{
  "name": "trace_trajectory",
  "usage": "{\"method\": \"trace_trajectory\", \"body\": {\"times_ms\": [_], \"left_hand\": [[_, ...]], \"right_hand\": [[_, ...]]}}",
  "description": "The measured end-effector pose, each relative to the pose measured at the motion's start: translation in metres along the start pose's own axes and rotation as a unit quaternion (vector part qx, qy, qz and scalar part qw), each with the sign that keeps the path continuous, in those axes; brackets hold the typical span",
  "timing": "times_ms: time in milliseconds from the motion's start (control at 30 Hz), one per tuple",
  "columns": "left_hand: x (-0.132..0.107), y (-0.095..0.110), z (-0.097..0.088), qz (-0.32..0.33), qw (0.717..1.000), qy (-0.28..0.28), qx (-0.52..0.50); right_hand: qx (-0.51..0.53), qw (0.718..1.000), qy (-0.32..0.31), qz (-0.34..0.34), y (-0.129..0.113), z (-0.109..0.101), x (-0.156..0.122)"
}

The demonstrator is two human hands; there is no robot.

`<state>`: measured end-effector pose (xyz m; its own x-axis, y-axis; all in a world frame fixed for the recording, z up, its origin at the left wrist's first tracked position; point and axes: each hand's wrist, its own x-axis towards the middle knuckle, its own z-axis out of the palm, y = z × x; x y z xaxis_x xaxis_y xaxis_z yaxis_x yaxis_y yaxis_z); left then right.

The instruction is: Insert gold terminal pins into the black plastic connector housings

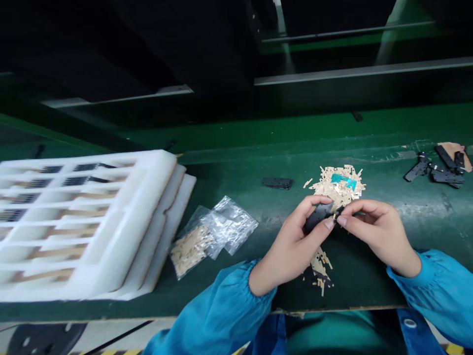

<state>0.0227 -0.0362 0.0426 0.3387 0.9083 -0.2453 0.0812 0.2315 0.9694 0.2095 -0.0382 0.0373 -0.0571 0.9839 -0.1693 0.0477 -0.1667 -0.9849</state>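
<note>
The left hand (pixel 291 249) curls around a small black plate (pixel 318 217), held up just below a heap of beige scraps (pixel 338 186) on a green bench (pixel 236 197). The right hand (pixel 380 236) pinches the plate's edge, though the fingertips make it hard to see exactly what they grip. A white foam tray (pixel 84 222) and a clear plastic bag (pixel 231 227) lie to the left.

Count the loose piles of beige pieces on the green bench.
2: one pile beyond the right hand, topped by teal film; one pile below the left hand. More may hide under the hands.
</note>
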Motion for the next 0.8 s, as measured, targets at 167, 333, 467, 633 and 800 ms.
{"method": "trace_trajectory", "body": {"times_ms": [167,333,467,633,800], "left_hand": [[0.000,0.000,0.001,0.026,0.998,0.041,0.047],[-0.002,0.000,0.001,0.019,0.995,0.050,0.079],[-0.004,0.000,0.000,0.006,0.997,0.034,0.067],[-0.001,-0.003,-0.006,-0.012,1.000,-0.005,-0.019],[0.001,-0.007,-0.007,-0.004,0.997,-0.055,-0.053]], "right_hand": [[-0.183,0.959,0.055,-0.208,0.002,0.000,-0.005],[-0.319,0.867,0.057,-0.378,0.001,-0.003,-0.008],[-0.294,0.880,0.069,-0.367,-0.002,-0.003,-0.008],[-0.105,0.986,0.077,-0.105,0.000,-0.005,-0.001],[0.035,0.998,0.038,0.040,0.007,-0.006,0.006]]}}
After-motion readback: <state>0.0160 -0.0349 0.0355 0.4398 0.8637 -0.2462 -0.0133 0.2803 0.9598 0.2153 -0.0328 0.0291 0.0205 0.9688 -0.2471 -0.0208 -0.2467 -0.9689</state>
